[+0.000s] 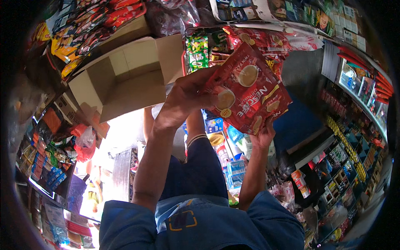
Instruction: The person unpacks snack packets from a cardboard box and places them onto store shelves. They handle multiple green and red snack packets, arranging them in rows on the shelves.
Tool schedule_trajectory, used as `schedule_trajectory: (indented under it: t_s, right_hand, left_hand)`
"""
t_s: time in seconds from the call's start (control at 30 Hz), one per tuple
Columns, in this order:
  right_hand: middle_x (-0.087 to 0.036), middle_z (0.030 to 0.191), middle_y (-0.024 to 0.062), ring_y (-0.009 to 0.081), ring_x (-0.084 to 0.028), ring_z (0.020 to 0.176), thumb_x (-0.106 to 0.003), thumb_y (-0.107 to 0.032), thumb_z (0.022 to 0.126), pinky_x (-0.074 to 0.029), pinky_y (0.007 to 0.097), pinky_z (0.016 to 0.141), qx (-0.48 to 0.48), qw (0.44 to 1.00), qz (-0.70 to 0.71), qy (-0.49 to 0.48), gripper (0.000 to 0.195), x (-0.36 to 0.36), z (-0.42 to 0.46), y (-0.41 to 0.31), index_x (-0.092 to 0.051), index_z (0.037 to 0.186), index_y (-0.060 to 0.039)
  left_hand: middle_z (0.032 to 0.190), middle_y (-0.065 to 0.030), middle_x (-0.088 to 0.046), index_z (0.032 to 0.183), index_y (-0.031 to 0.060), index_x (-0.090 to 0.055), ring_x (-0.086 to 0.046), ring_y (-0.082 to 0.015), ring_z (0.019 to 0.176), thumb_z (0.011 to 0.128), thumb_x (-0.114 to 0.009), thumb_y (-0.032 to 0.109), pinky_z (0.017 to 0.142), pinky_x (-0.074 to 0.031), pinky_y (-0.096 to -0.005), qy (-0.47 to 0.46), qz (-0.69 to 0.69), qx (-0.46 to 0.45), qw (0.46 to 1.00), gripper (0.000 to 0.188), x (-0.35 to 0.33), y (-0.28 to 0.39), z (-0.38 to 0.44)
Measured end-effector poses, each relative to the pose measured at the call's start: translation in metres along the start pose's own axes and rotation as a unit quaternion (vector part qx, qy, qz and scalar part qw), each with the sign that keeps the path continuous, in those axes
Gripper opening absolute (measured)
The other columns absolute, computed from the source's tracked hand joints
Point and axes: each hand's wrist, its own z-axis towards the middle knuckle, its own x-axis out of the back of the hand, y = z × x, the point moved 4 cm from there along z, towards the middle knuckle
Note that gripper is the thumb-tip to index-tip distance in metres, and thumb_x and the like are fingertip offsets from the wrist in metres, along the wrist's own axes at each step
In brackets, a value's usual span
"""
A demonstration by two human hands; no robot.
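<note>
Red Nescafe twin-pack coffee sachets (247,90) are held up in front of me, at least two overlapping. My left hand (190,93) grips their left side, with the thumb across the front. My right hand (264,134) pinches the lower right edge. Behind the sachets is a red-rimmed basket (183,59) with a green candy pack (197,51) and more red coffee packets (272,39) in it. To the left of my left hand stands an open cardboard box (134,84); its visible inside holds nothing.
Red and yellow sachets (93,28) fill a tray at upper left. White-edged trays (268,22) of packets lie along the top. At right are a dark blue surface (297,122) and shelves of goods (347,162). A red plastic bag (84,147) hangs at left.
</note>
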Motion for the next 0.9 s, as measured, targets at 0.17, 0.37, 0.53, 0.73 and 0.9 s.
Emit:
schedule_trajectory:
  t_s: [0.17,0.37,0.53,0.73,0.9]
  right_hand:
    - [-0.047,0.157,0.0058,0.031,-0.047,0.143,-0.071,-0.027,0.096,-0.034,0.064,0.119,-0.004,0.999,-0.039,-0.029,0.073,-0.038,0.007,0.017,-0.035,0.158,-0.0207]
    - [-0.054,0.147,0.0107,0.0308,-0.054,0.134,-0.078,-0.015,0.089,-0.046,0.0541,0.112,-0.027,0.991,-0.128,-0.024,0.076,-0.065,-0.001,0.041,-0.038,0.154,-0.0129]
    - [-0.053,0.142,0.0063,0.0231,-0.053,0.131,-0.079,-0.008,0.086,-0.046,0.0419,0.109,-0.117,0.93,-0.346,0.049,0.078,-0.047,-0.038,0.094,-0.037,0.152,-0.0122]
    - [-0.048,0.151,0.0052,0.0235,-0.049,0.139,-0.074,-0.003,0.091,-0.043,0.048,0.115,-0.156,0.98,-0.097,0.08,0.079,-0.008,-0.057,0.171,-0.032,0.156,-0.0161]
    - [-0.052,0.147,0.0051,0.0241,-0.052,0.135,-0.072,-0.002,0.092,-0.044,0.0505,0.113,-0.147,0.983,-0.077,0.081,0.072,-0.054,-0.037,0.175,-0.038,0.153,-0.0188]
  left_hand:
    - [0.128,-0.015,-0.069,0.144,-0.0092,-0.051,-0.065,-0.0189,0.117,0.088,-0.077,0.005,0.104,-0.051,-0.0342,0.026,-0.041,-0.056,0.997,0.064,0.016,0.025,-0.017]
    - [0.112,-0.0121,-0.073,0.125,-0.0086,-0.067,-0.067,-0.015,0.1,0.094,-0.071,0.014,0.092,-0.052,-0.0298,0.229,0.023,-0.071,0.971,0.039,0.043,0.024,-0.039]
    - [0.101,-0.0064,-0.073,0.113,-0.0003,-0.075,-0.067,-0.0119,0.092,0.094,-0.069,0.017,0.082,-0.053,-0.0292,0.319,0.001,-0.056,0.946,0.026,0.114,-0.028,-0.066]
    - [0.097,-0.0011,-0.071,0.107,0.0042,-0.075,-0.064,-0.0098,0.084,0.092,-0.072,0.023,0.072,-0.051,-0.0289,0.307,0.055,0.034,0.95,0.024,0.14,-0.058,-0.036]
    - [0.122,-0.0089,-0.068,0.13,0.004,-0.059,-0.069,-0.0258,0.107,0.093,-0.071,0.013,0.094,-0.061,-0.0451,0.186,-0.095,0.119,0.971,0.04,0.158,-0.114,-0.018]
